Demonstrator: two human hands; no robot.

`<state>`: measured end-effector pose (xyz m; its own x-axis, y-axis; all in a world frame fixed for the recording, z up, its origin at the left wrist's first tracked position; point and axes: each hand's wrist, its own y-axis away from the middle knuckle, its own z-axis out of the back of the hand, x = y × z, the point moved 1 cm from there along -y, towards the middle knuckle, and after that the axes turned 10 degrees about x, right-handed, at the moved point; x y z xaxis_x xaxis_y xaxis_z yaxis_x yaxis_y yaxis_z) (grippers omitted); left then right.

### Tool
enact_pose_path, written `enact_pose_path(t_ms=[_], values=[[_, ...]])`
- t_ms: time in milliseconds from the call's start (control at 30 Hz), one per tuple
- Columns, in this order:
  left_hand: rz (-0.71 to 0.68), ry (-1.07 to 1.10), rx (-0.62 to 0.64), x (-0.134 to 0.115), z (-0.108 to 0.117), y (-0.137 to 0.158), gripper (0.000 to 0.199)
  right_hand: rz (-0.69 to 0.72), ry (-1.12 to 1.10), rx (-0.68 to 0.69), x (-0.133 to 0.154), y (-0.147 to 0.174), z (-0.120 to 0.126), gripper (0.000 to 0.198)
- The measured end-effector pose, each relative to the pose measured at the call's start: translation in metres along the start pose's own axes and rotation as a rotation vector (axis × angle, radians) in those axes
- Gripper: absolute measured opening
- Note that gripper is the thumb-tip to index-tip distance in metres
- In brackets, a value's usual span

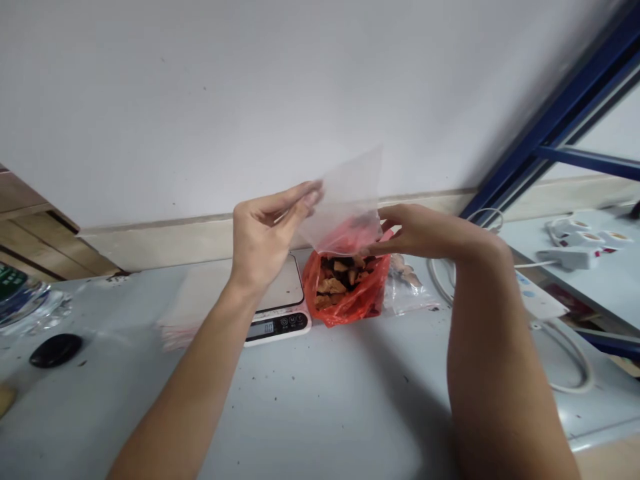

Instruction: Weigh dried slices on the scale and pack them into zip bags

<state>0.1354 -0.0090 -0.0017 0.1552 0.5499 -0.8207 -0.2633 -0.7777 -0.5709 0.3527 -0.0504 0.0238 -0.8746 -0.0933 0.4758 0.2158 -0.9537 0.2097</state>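
A clear, flat plastic bag [347, 193] is held tilted in the air. My left hand [273, 230] pinches its left edge between thumb and fingers. At the lower right edge, my right hand [413, 230] grips the same bag, thumb below and fingers above. Right under it stands an open red plastic bag [320, 312] with brown, dried-looking chunks [333, 287] inside; the clear bag hides part of its mouth. Left of the red bag lies a white digital scale [277, 330], its display apparently reading zero. My left wrist covers part of the scale.
A stack of clear bags [187, 310] lies left of the scale. A filled clear bag [407, 293] rests right of the red one. A black oval object [56, 350] and a large bottle [25, 300] are far left. White cables [575, 373] and a power strip [575, 257] sit right.
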Motion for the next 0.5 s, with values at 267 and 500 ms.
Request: enact_pose_path(t_ms=[267,500], values=[[0.070,0.201,-0.005,0.001,0.013,-0.006,0.013,0.207,-0.230,-0.057,-0.006,-0.009,-0.002,0.032],[0.270,-0.103,-0.026,0.003,0.070,-0.009,0.026,0.315,-0.772,-0.329,0.022,-0.026,-0.022,0.030]])
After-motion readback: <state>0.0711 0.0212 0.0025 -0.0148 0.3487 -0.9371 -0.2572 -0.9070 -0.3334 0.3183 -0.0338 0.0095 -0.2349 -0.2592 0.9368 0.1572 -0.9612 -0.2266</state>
